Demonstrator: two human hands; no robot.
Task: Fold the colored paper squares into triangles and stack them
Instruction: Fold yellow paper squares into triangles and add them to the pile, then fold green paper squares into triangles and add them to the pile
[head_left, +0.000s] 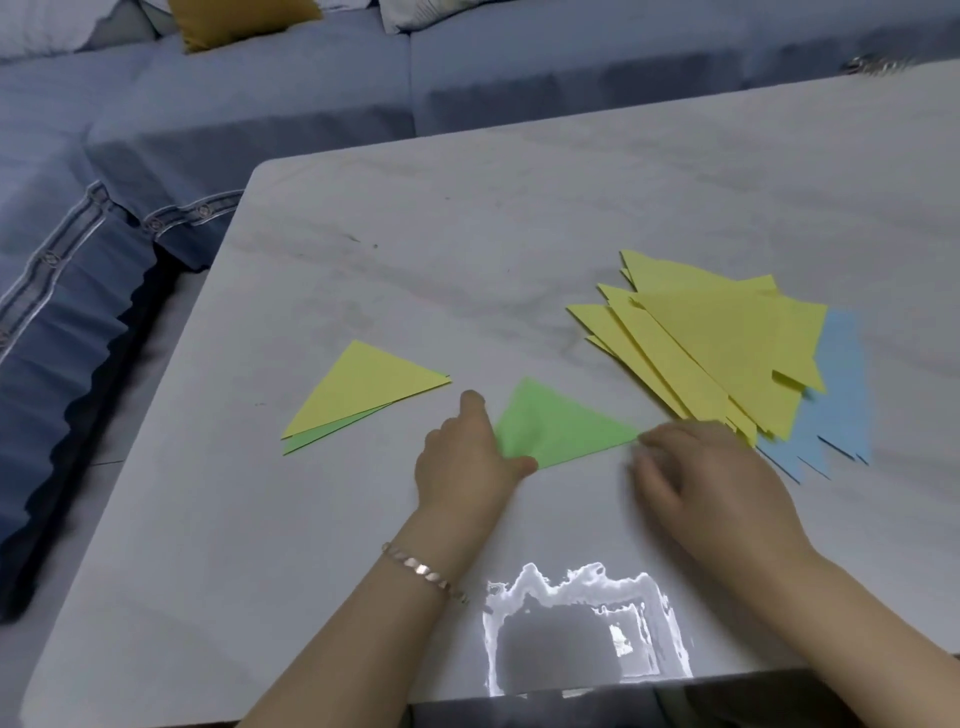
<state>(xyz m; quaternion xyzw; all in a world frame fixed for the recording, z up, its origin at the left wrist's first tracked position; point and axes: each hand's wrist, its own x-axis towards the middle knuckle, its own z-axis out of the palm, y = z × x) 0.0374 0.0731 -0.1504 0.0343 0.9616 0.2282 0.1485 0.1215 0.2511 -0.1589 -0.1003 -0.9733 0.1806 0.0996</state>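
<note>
Holding the green triangle (563, 423), left hand (460, 460); right hand (714, 480) touching its corner.

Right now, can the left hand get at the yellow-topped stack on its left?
Probably yes: only bare table lies between the left hand and the yellow-topped stack, though that hand holds a corner of the green triangle.
</note>
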